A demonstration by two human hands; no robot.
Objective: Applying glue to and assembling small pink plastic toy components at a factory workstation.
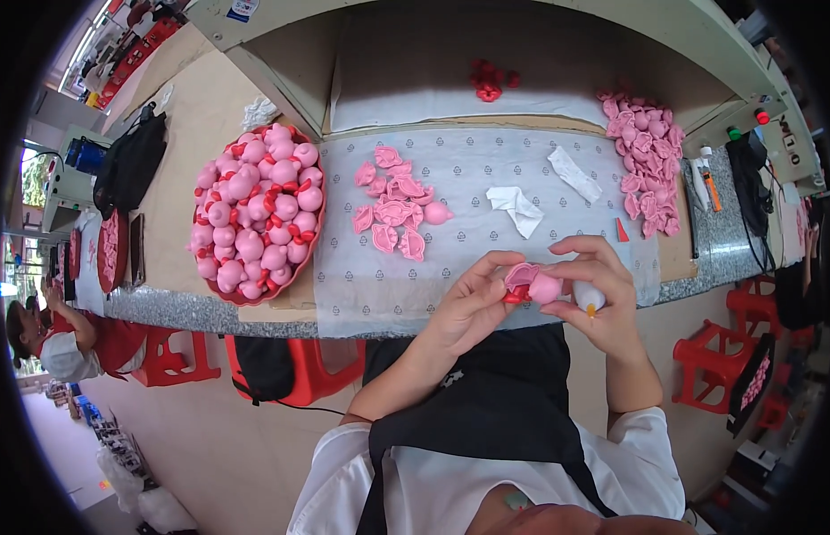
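Observation:
Close to the table's near edge, my left hand (464,305) pinches a small pink plastic figure part (523,273), hollow like a shell, with a red piece (516,294) at its lower side. Against it sits a rounded pink part (546,288), gripped by the fingers of my right hand (611,299). That same hand also has a white squeeze bottle (588,295) with a yellowish tip tucked in its palm. Whether the pink parts are joined is too small to tell. Beyond my hands, loose pink shell pieces (397,212) lie on the printed white sheet (361,290).
A red basket (318,227) heaped with pink and red figures stands left. More pink pieces (645,147) pile up at right. Crumpled white tissues (517,210) lie mid-sheet. Red pieces (488,80) rest under the machine hood (486,18). Red stools (705,361) and another person (71,334) are farther off.

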